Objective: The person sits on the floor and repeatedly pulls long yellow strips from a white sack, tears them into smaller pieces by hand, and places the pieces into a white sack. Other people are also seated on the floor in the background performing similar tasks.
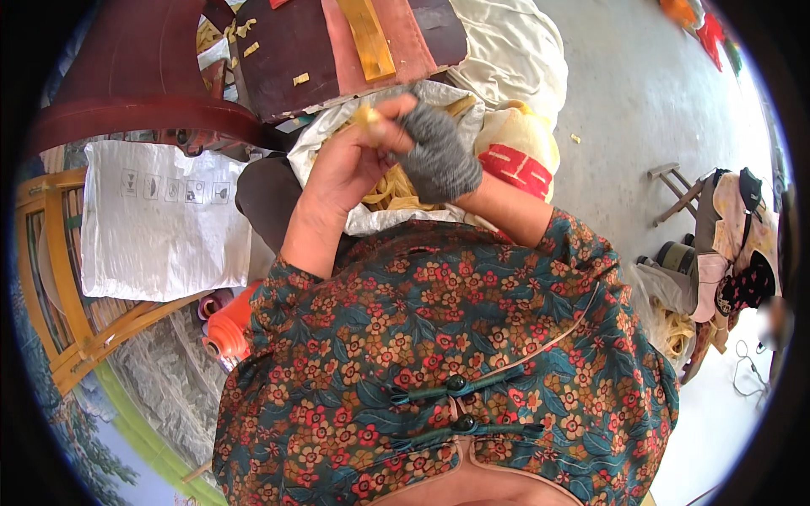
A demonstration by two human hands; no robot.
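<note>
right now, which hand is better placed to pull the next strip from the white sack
Probably the right hand: it's above the yellow strips; the left hand seems to pinch a blurred yellow piece.

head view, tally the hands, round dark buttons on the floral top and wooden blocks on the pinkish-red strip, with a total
Hands: 2 (bare left hand, gloved right hand)
Round dark buttons: 2
Wooden block: 1
Total: 5

A white sack (164,232) partly covers a wooden frame (71,261)
</note>
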